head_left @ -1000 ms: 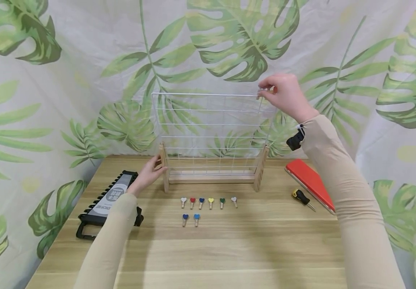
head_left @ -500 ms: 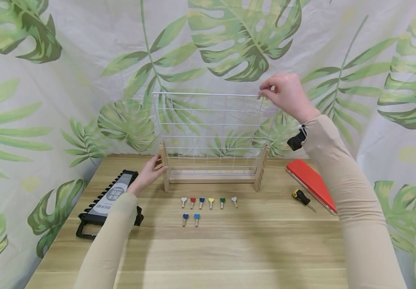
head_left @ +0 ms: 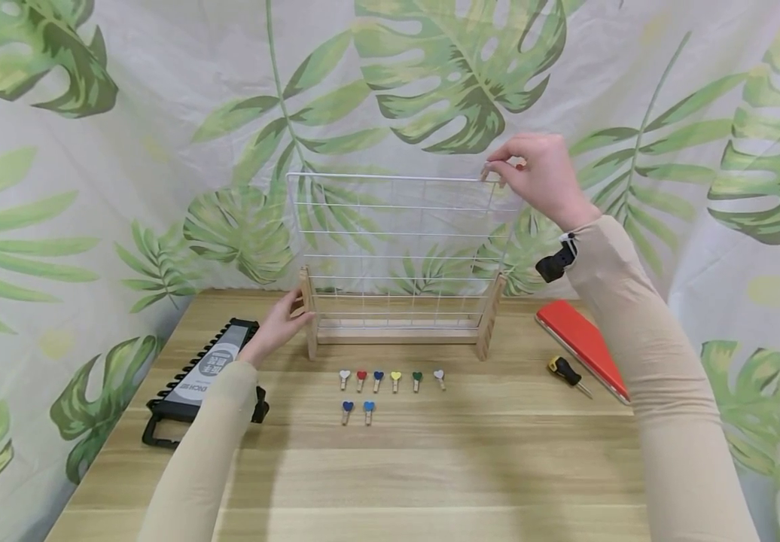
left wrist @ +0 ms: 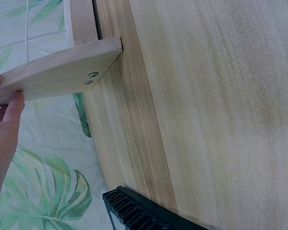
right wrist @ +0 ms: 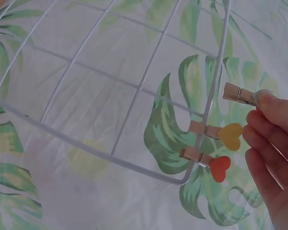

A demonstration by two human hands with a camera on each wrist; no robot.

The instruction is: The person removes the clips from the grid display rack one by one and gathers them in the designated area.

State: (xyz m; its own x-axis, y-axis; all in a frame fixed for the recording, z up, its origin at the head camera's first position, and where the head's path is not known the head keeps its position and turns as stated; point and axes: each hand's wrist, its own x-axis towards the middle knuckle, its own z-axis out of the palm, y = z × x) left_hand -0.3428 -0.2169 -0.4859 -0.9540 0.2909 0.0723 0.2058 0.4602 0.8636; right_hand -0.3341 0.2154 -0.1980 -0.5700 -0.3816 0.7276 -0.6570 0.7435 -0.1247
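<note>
A white wire grid (head_left: 390, 178) stands upright in a wooden stand (head_left: 397, 333) on the table. My left hand (head_left: 280, 329) holds the stand's left side post (left wrist: 52, 72), thumb on one face and fingers on the other. Up at the grid's top right, my right hand (head_left: 544, 177) pinches a small wooden clothespin (right wrist: 238, 94) between thumb and finger. Its free end points at the top wire, with a small gap visible in the right wrist view. Two clothespins grip that wire near the corner: one with a yellow heart (right wrist: 230, 136), one with an orange-red heart (right wrist: 220, 168).
Several heart clothespins, such as a yellow one (head_left: 395, 380) and a light blue one (head_left: 369, 411), lie in two rows before the stand. A black and grey case (head_left: 207, 373) lies left; a screwdriver (head_left: 568, 372) and a red notebook (head_left: 583, 346) lie right.
My right hand has shifted very slightly right and up at the top wire, its thumb and finger reaching out straighter. The left hand and the stand have stayed in place.
</note>
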